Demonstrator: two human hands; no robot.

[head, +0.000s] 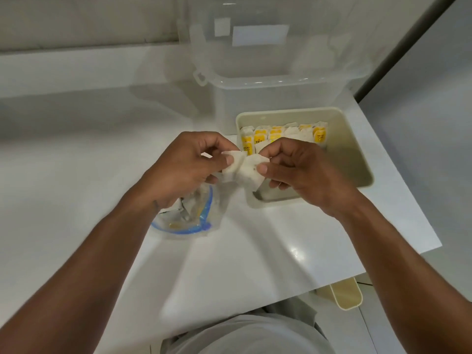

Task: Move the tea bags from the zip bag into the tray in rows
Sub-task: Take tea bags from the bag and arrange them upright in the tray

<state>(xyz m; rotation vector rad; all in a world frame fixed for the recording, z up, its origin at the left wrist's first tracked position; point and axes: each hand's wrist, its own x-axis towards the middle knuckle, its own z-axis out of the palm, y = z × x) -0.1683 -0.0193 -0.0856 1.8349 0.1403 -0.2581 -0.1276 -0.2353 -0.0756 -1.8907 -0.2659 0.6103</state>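
Both hands hold white tea bags (244, 169) in the air above the counter, just left of the tray. My left hand (184, 169) pinches the left part, my right hand (301, 169) pinches the right part. The cream tray (357, 154) lies at the right, with a row of several yellow-tagged tea bags (283, 136) standing along its far side. The clear zip bag (189, 218) with a blue seal lies open on the counter under my left wrist, something yellowish inside.
A large clear plastic storage box (268, 72) stands behind the tray. The white counter (76, 149) ends at the right and near edges. A cream container (344, 295) sits below the counter's near right corner.
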